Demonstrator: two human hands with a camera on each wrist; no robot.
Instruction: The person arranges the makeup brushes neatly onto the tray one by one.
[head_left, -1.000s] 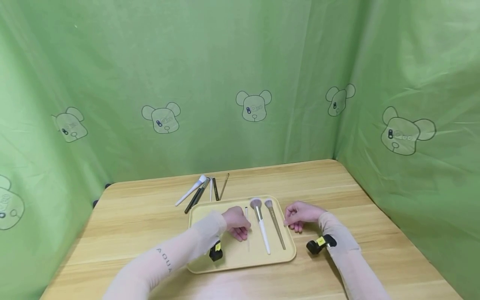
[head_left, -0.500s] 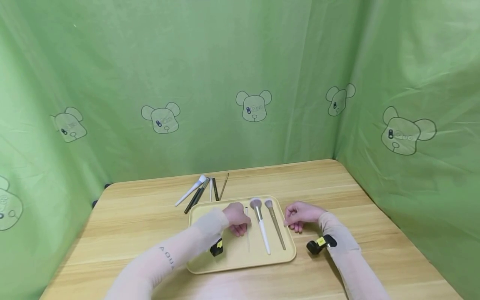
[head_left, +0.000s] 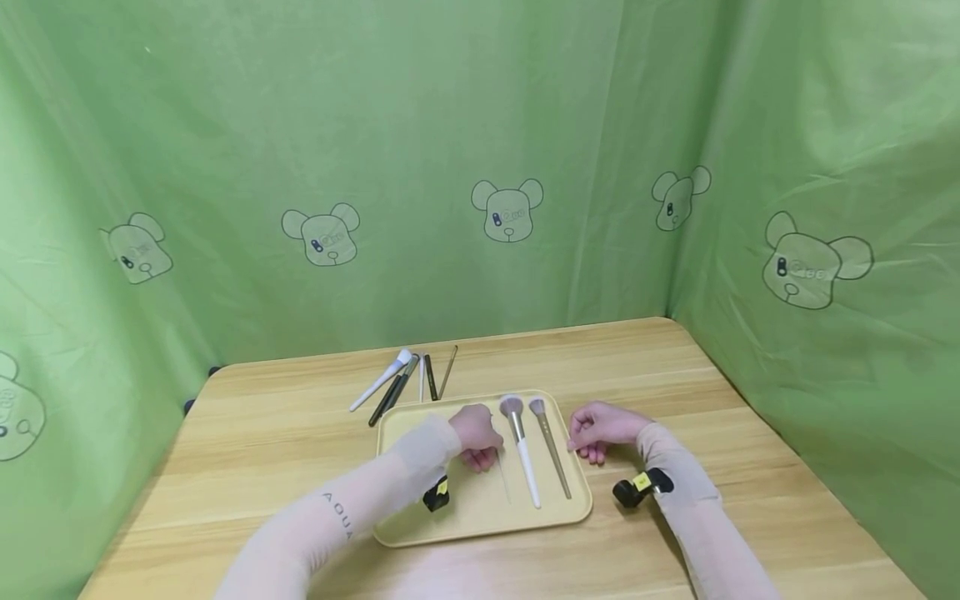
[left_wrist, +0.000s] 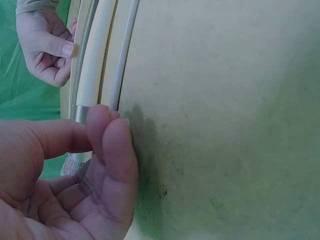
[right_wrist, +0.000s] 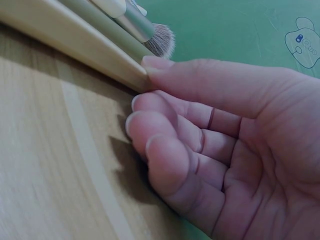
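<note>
Tray (head_left: 474, 515) and brushes (head_left: 381, 381) on wooden table (head_left: 285, 433)

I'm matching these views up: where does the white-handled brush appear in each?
Head: just right of picture centre, in the lower half, lying on the tray; white-handled brush.
Left wrist: upper left, handle running down from the top edge, partly hidden by the left hand.
Right wrist: top edge, left of centre; ferrule and bristles show.
Shared landmark: the right hand at the tray's edge.
</note>
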